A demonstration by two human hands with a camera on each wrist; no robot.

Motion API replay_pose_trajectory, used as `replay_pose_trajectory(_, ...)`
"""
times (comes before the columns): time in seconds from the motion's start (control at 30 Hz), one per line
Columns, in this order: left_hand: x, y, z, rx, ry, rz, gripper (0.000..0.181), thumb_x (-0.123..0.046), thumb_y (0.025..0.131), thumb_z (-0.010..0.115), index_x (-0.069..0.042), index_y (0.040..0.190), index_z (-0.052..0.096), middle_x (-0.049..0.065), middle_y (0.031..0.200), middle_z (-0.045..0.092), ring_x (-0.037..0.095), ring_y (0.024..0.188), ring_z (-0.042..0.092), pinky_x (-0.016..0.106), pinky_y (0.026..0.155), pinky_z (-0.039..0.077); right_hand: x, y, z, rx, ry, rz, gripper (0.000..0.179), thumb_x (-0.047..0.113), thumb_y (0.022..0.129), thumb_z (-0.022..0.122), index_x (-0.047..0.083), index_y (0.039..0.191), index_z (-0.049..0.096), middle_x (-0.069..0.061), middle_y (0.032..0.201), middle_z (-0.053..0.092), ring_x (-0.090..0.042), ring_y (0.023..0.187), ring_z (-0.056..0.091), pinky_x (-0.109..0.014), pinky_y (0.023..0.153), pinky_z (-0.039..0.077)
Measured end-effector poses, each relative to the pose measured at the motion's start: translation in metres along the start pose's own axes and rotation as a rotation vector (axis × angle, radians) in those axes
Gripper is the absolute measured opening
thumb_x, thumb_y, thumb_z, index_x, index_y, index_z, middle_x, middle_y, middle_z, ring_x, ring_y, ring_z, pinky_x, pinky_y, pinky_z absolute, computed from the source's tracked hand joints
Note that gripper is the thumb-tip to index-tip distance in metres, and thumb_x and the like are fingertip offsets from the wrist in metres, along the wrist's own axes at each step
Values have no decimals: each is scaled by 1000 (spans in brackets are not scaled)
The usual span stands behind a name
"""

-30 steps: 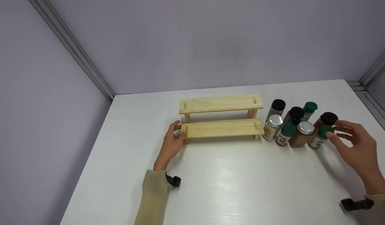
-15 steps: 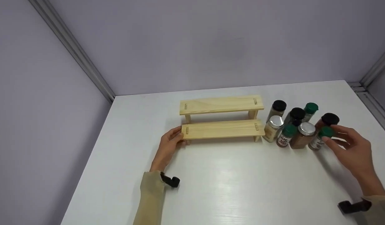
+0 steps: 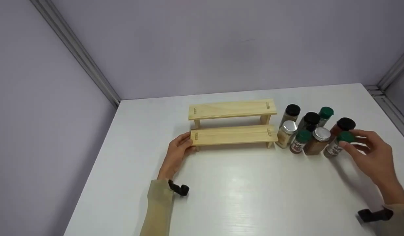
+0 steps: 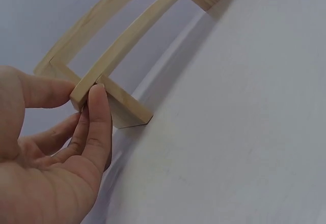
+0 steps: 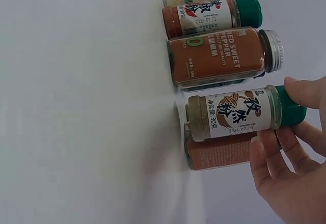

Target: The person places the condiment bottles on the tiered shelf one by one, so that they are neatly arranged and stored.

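My left hand pinches the left end of the lower board of a two-tier wooden rack. In the left wrist view, thumb and fingers sit on opposite faces of the board's end. On the right side of the table, my right hand holds a small spice jar by its green cap, thumb on one side and fingers on the other. The right wrist view shows its white label with dark characters. The jar leans slightly, and a larger black-capped jar stands right behind it.
Left of the held jar, several spice jars cluster: a silver-capped red sweet pepper jar, a green-capped one and a silver-capped pale one beside the rack. A wall rises behind the white table.
Over the second, my left hand has shifted slightly left and down at the board's end. The green cap has tilted a little to the right in my right hand. The rack stays put.
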State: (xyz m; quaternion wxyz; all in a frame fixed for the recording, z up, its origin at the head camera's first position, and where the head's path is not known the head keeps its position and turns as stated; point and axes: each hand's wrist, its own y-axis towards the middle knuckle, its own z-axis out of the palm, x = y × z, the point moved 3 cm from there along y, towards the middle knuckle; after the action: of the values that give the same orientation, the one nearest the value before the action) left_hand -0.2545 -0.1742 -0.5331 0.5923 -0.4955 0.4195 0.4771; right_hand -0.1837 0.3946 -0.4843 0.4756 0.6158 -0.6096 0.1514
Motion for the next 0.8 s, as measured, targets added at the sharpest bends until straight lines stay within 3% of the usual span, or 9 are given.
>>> replay_pose_trajectory(0.13, 1, -1, 0, -15, -31, -1, 45, -8, 110, 59, 0, 154, 53, 19, 144, 61, 18, 113, 68, 24, 91, 62, 9, 3, -6, -6, 4, 11, 47, -2, 94, 80, 6, 138, 65, 17, 126, 60, 12, 106, 57, 3, 90, 45)
replay_pose_trajectory(0.4, 7, -2, -3, -14, -123, -2, 44, -5, 108, 61, 1, 151, 55, 17, 141, 62, 16, 111, 68, 23, 92, 61, 35, 14, -17, -5, -1, 21, 45, 3, 96, 79, -2, 137, 63, 26, 118, 57, 11, 109, 56, 3, 90, 44)
replay_pose_trajectory(0.57, 12, -2, -6, 21, -183, -1, 45, -4, 108, 62, 1, 152, 54, 17, 144, 61, 18, 115, 67, 23, 94, 60, 52, 23, -18, 3, 21, 6, 44, 1, 95, 80, 8, 136, 66, 21, 121, 58, 10, 110, 57, 3, 92, 45)
replay_pose_trajectory(0.8, 14, -4, -8, 67, -243, 1, 47, -1, 108, 59, 3, 154, 51, 17, 147, 58, 19, 120, 66, 24, 99, 59, 77, 41, -15, 46, 115, -42, 45, -6, 93, 79, 2, 136, 68, 17, 122, 62, 5, 109, 64, 0, 92, 49)
